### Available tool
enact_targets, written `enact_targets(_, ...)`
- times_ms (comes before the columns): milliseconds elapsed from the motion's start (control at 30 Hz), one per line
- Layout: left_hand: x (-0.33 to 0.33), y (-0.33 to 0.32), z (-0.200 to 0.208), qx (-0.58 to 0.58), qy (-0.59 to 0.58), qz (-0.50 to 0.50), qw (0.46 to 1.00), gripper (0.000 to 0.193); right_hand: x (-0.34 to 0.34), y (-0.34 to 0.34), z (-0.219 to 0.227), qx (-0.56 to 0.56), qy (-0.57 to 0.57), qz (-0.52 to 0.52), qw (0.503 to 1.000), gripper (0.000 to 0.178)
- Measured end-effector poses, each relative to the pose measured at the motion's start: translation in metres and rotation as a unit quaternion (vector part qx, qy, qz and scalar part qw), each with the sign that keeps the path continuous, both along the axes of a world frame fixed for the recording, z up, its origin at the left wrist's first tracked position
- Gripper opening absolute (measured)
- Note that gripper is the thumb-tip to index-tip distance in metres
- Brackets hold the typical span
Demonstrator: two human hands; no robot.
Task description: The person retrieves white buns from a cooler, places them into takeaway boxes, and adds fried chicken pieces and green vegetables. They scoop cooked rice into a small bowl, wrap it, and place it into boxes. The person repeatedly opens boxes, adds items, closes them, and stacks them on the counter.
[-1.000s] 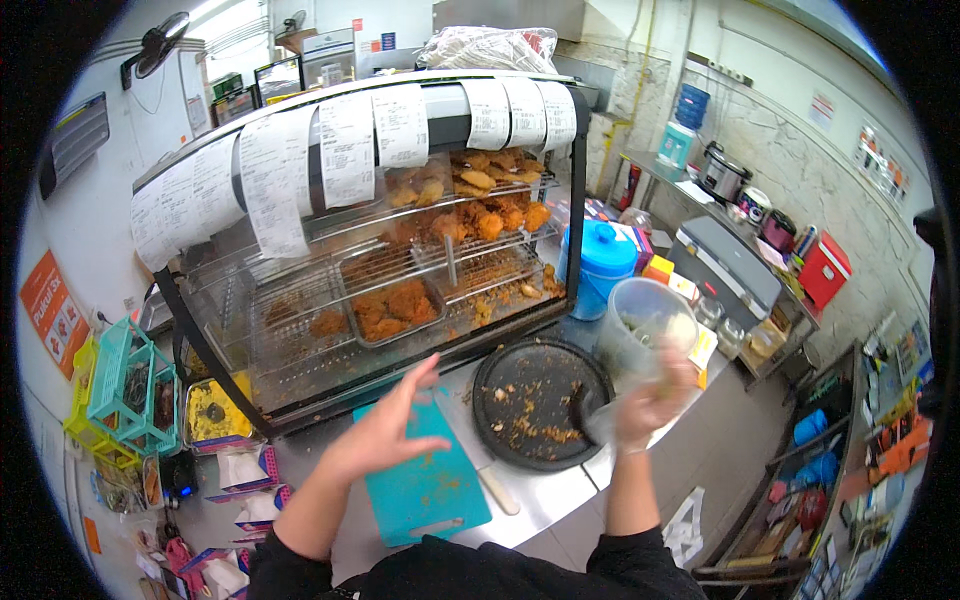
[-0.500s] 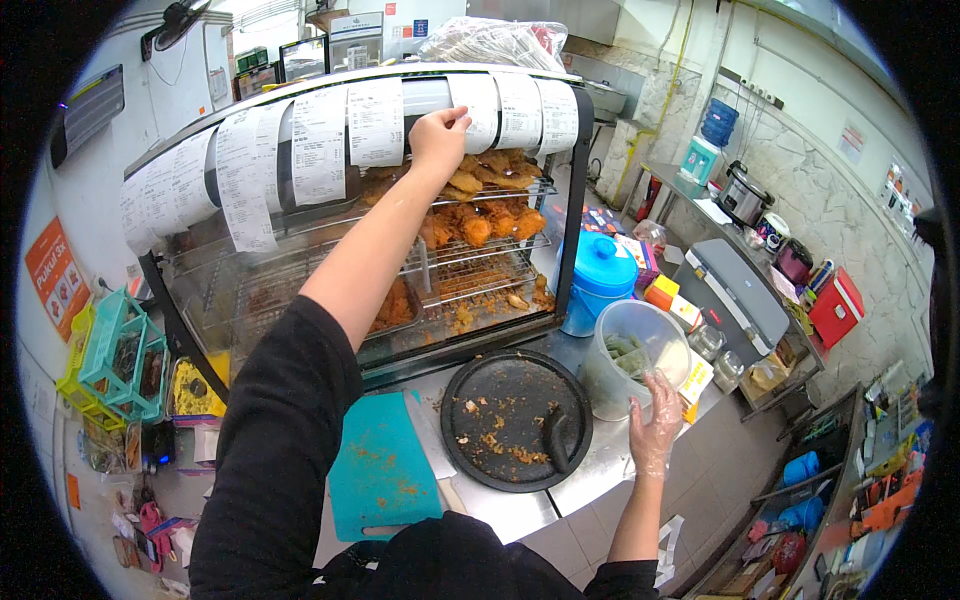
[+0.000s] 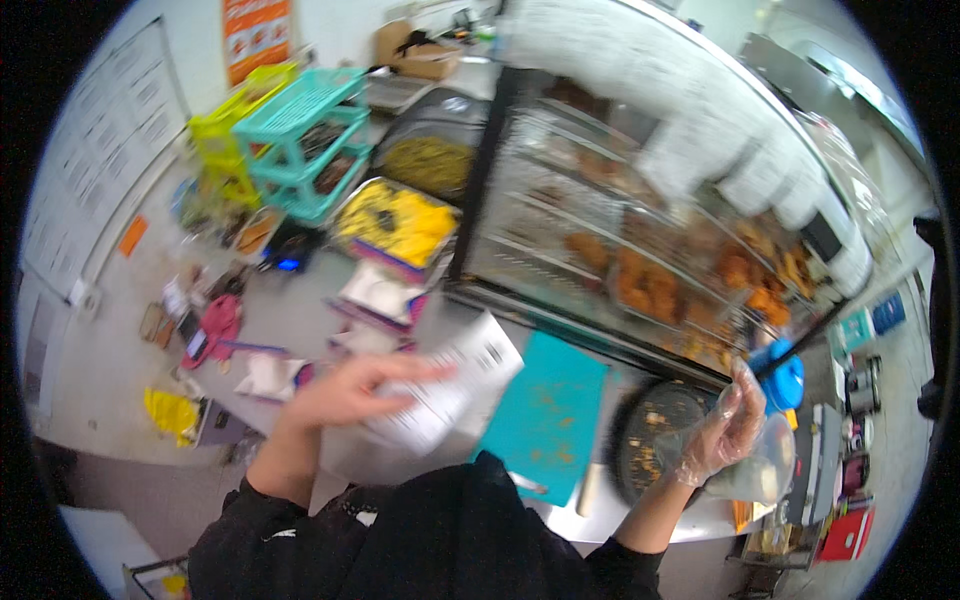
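A white printed receipt (image 3: 462, 390) is gripped between the fingers of my left hand (image 3: 345, 393), blurred by motion, over the counter left of the teal cutting board (image 3: 555, 420). My right hand (image 3: 720, 432), in a clear plastic glove, hangs with its fingers apart and nothing in them. Below it lies the round black pan (image 3: 635, 440) scattered with crumbs, and beside it stands the clear plastic tub (image 3: 775, 460). Part of a knife with a pale handle (image 3: 590, 490) shows at the board's edge.
A glass display case (image 3: 530, 230) with fried chicken stands ahead, more receipts (image 3: 700, 150) hanging along its top. To the left are trays of yellow food (image 3: 405, 225), teal stacked baskets (image 3: 300, 105) and folded paper packets (image 3: 380, 292). A blue lidded bucket (image 3: 783, 380) stands at the right.
My left hand has come down from the case's top and now carries a receipt low on the left. The view has turned left. My gloved right hand is now above the pan's side.
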State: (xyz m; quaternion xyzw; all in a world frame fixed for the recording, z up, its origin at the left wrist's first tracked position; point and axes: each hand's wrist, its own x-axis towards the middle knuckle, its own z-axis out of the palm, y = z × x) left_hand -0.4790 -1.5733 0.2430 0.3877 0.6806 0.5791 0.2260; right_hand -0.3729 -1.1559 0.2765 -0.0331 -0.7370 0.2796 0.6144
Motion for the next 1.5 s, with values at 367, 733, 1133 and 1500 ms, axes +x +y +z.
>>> enact_targets(367, -0.075, -0.376, 0.013, -0.085, 0.052, 0.458, 0.884, 0.065, -0.420, -0.338, -0.102, 0.253, -0.506, 0.253, 0.785, 0.025)
enact_targets(733, -0.082, -0.447, -0.054, -0.002, -0.127, 0.445, 0.886, 0.068, -0.545, -0.370, -0.240, 0.734, -0.322, 0.163, 0.576, 0.038)
enact_targets(1133, -0.168, -0.394, -0.062, -0.029, -0.146, 0.306, 0.940, 0.065, -0.542, -0.306, -0.230, 0.359, -0.566, -0.084, 0.737, 0.047)
enact_targets(1500, -0.229, -0.341, -0.074, -0.147, -0.002, 0.140, 0.979, 0.057, -0.536, -0.293, -0.247, 0.319, -0.556, -0.002, 0.767, 0.031)
